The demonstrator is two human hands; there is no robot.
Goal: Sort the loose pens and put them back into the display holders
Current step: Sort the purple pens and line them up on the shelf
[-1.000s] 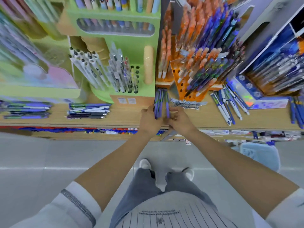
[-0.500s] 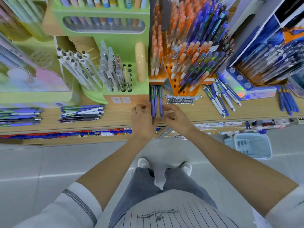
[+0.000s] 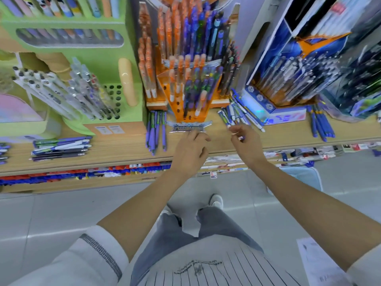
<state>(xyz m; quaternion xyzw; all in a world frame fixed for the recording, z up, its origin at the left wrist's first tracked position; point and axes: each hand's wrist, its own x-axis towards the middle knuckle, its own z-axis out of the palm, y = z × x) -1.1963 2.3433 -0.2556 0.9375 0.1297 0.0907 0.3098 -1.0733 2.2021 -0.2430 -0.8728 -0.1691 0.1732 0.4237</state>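
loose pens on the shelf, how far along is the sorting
Roughly midway. Done: the purple pens lie gathered side by side next to the orange holder, not yet in it. In hand: the right hand reaches the blue-and-white pens; whether it grips one is unclear. The left hand hovers, holding nothing. Left: the mixed pile and the blue pens.

Wooden shelf (image 3: 123, 149) before me, purple pens (image 3: 156, 131) loose at centre, pen stack (image 3: 59, 148) left, blue pens (image 3: 320, 124) right, orange holder (image 3: 191, 104) behind.
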